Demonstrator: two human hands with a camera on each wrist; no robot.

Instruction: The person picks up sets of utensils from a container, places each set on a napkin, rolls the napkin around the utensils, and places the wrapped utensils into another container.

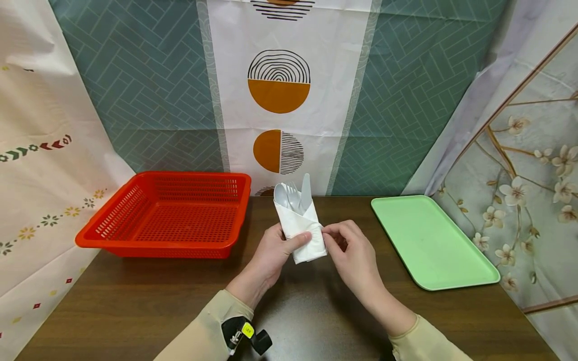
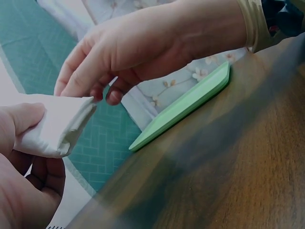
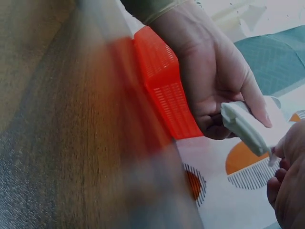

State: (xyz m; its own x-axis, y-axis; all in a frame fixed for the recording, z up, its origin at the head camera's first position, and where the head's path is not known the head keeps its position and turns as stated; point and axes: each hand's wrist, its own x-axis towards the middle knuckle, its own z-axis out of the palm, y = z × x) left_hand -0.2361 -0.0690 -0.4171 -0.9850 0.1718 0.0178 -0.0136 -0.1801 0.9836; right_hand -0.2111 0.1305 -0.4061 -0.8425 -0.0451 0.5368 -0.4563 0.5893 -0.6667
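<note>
A folded white napkin [image 1: 292, 224] is wrapped around a spoon [image 1: 280, 194], a fork [image 1: 294, 199] and a knife [image 1: 306, 189], whose upper ends stick out at the top. My left hand [image 1: 270, 254] grips the bundle from the left, thumb across its front and fingers behind. At the bundle's right edge, my right hand [image 1: 356, 258] pinches a bit of the napkin between thumb and fingertips. In the right wrist view, a small tip of the napkin [image 3: 248, 125] shows at the right hand's fingers. The lower parts of the cutlery are hidden inside the napkin.
On the left of the brown wooden table [image 1: 298, 311] stands a red plastic basket [image 1: 158, 245] with slotted walls and nothing in it. A flat green tray [image 1: 433, 240] lies on the right. Patterned cloths [image 1: 289, 30] hang behind and at both sides.
</note>
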